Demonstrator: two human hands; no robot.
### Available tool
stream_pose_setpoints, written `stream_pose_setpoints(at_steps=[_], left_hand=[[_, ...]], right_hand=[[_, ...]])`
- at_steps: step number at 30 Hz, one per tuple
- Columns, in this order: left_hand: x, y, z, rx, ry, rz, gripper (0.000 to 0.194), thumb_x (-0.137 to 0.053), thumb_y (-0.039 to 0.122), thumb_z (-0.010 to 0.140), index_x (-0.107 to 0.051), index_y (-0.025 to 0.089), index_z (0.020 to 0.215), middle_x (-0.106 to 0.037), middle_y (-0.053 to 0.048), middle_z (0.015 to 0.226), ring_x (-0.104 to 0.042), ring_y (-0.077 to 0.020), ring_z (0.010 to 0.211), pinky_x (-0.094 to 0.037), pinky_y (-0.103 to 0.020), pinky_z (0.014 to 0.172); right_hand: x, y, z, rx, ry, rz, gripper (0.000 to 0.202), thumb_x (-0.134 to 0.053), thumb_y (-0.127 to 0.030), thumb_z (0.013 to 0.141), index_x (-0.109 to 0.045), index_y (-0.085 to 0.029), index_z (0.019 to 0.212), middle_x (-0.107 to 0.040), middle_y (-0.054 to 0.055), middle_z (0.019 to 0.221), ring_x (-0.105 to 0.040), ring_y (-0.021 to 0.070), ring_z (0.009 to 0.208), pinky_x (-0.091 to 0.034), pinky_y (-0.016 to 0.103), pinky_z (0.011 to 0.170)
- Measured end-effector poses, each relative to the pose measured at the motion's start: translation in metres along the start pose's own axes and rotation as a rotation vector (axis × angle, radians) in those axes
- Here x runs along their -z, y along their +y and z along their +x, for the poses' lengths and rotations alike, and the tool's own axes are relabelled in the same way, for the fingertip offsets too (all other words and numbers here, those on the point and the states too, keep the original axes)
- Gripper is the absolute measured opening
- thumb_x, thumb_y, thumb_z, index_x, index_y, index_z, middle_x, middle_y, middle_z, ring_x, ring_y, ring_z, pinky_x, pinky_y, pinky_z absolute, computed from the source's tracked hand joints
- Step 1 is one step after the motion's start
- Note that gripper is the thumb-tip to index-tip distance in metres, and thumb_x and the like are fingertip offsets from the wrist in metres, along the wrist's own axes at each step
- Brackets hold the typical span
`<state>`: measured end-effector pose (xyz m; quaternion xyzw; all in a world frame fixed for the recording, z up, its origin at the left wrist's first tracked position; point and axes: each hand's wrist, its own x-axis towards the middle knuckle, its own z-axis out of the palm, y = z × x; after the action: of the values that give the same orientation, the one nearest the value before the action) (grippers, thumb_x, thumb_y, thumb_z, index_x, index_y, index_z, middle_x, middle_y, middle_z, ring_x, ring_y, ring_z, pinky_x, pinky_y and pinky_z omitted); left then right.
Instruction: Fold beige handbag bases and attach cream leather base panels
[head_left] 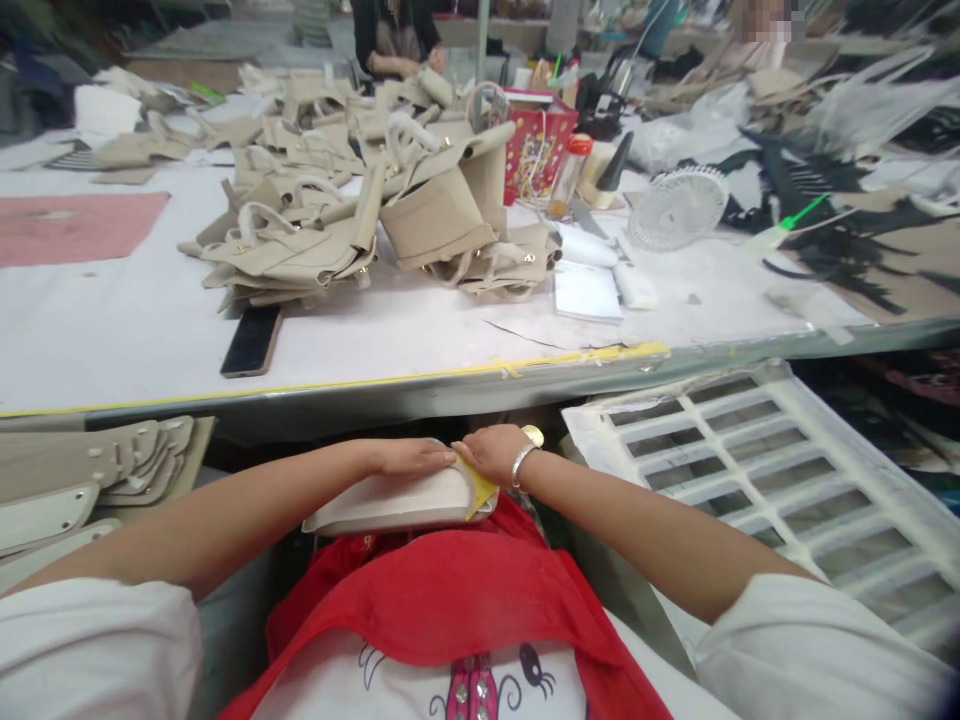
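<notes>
A cream-beige bag piece [397, 500], flat and stiff-looking, lies across my lap on the red apron. My left hand [409, 457] rests on its upper edge with fingers stretched out flat. Beside it, fingertips nearly touching, my right hand [493, 452] is curled closed at the piece's right end. From under those fingers sticks a yellow flat piece [481, 490], pressed against the beige one; its kind is unclear. A round gold-coloured thing [533, 436] shows just behind my right wrist, which wears a silver bangle [523, 466].
Beige handbags [300, 245] are heaped on the white table [390, 345], near a phone [252, 341], notepad [589, 290], white fan [677, 205] and red box [536, 140]. Stacked beige panels [97, 470] lie left; a slatted white rack [757, 460] stands right. A person [397, 40] sits across.
</notes>
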<state>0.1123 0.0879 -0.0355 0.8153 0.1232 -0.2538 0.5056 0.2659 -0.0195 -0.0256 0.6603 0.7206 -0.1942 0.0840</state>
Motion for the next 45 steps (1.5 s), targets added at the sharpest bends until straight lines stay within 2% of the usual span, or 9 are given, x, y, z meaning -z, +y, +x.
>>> stream_pose_setpoints(at_steps=[5,9,15,23,31,34,39,42,45], left_hand=[[0.007,0.003,-0.018,0.047,0.017,0.085,0.064,-0.022,0.057,0.088,-0.031,0.017,0.137,-0.032,-0.006,0.142,-0.033,-0.0203,0.127,-0.021,-0.027,0.105],[0.015,0.004,-0.015,0.096,0.066,-0.029,0.059,-0.019,0.057,0.088,-0.045,0.024,0.129,-0.045,0.001,0.134,-0.042,-0.019,0.119,-0.026,-0.026,0.102],[0.014,0.019,0.01,0.017,0.129,-0.098,0.056,-0.025,0.058,0.087,-0.059,0.024,0.116,-0.059,0.0,0.118,-0.051,-0.0188,0.105,-0.033,-0.024,0.093],[0.008,0.011,0.023,-0.033,0.013,-0.125,0.052,-0.039,0.056,0.083,-0.056,0.022,0.118,-0.061,-0.001,0.112,-0.054,-0.0187,0.098,-0.039,-0.023,0.082],[0.0,0.009,0.02,-0.038,0.095,-0.046,0.05,-0.039,0.054,0.084,-0.055,0.023,0.12,-0.06,-0.001,0.115,-0.055,-0.0193,0.101,-0.04,-0.024,0.084],[-0.016,0.021,0.015,-0.081,0.291,0.103,0.057,-0.043,0.055,0.082,-0.048,0.02,0.126,-0.054,-0.005,0.125,-0.051,-0.0208,0.109,-0.036,-0.027,0.093],[-0.053,0.038,0.018,-0.003,0.47,0.469,0.107,-0.067,0.063,0.054,-0.027,0.009,0.137,-0.037,-0.018,0.137,-0.039,-0.0338,0.119,-0.029,-0.042,0.1],[-0.068,0.039,0.022,0.055,0.564,0.569,0.103,-0.067,0.059,0.057,-0.026,0.006,0.136,-0.04,-0.02,0.133,-0.041,-0.0341,0.116,-0.029,-0.044,0.098],[-0.077,0.036,0.022,0.039,0.666,0.632,0.094,-0.066,0.051,0.063,-0.027,0.006,0.135,-0.042,-0.019,0.129,-0.041,-0.032,0.114,-0.028,-0.043,0.098]], right_hand=[[0.028,0.038,-0.001,-0.027,-0.083,0.07,0.06,-0.015,-0.05,0.091,-0.066,-0.019,0.088,-0.067,0.01,0.093,-0.061,0.0221,0.084,-0.041,0.028,0.067],[0.031,0.065,-0.016,-0.162,0.038,-0.038,0.063,-0.01,-0.052,0.091,-0.064,-0.021,0.09,-0.067,0.009,0.092,-0.06,0.0235,0.084,-0.04,0.031,0.069],[0.012,0.053,-0.029,-0.034,0.018,-0.144,0.054,-0.016,-0.047,0.092,-0.062,-0.019,0.09,-0.067,0.009,0.092,-0.061,0.0221,0.086,-0.041,0.03,0.07],[0.009,0.041,-0.021,0.022,0.028,-0.14,0.052,-0.018,-0.046,0.093,-0.062,-0.018,0.09,-0.066,0.01,0.09,-0.062,0.0243,0.084,-0.042,0.033,0.068],[-0.003,0.074,-0.05,-0.113,0.007,-0.068,0.049,-0.016,-0.04,0.094,-0.058,-0.015,0.091,-0.064,0.012,0.088,-0.06,0.0233,0.08,-0.04,0.033,0.067],[-0.019,0.083,-0.076,-0.117,-0.04,0.11,0.039,-0.021,-0.03,0.093,-0.056,-0.012,0.087,-0.062,0.011,0.087,-0.058,0.0197,0.08,-0.039,0.03,0.069],[-0.05,0.069,-0.113,-0.253,-0.129,0.717,0.034,-0.03,-0.041,0.09,-0.045,-0.017,0.072,-0.057,0.003,0.072,-0.052,0.0125,0.062,-0.04,0.025,0.058],[-0.063,0.054,-0.121,-0.231,-0.242,1.129,0.03,-0.039,-0.049,0.086,-0.04,-0.019,0.081,-0.057,-0.001,0.069,-0.051,0.0106,0.053,-0.04,0.023,0.05],[-0.068,0.044,-0.12,-0.145,-0.249,1.303,0.033,-0.051,-0.05,0.08,-0.042,-0.019,0.088,-0.059,-0.001,0.075,-0.054,0.0109,0.059,-0.042,0.022,0.051]])
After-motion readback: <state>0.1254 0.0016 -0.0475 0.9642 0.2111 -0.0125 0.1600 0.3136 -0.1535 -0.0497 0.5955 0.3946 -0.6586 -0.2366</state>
